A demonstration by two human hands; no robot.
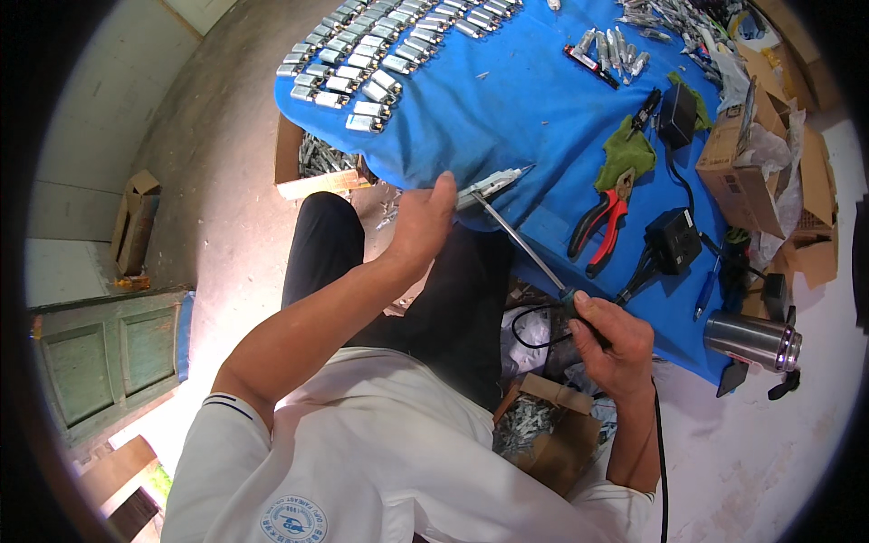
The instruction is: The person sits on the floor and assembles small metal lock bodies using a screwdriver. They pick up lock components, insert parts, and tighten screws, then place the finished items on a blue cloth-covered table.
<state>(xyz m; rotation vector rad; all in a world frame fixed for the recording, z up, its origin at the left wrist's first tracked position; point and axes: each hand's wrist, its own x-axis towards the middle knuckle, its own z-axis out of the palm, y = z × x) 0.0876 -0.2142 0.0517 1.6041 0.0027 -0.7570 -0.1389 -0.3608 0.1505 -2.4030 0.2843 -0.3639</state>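
Observation:
My left hand is closed on one end of a slim silver-white piece with a thin pointed far end. It holds this piece just above the near edge of the blue cloth. In my closed right hand is the dark green handle of a screwdriver. Its long metal shaft slants up and left, and its tip meets the side of the silver piece. A black cord loops beside the handle; whether it joins the tool I cannot tell.
Rows of silver metal parts lie at the far left. Red-handled pliers, a green rag, a black adapter and a steel flask are at right. Boxes of metal pieces stand beside and below the table.

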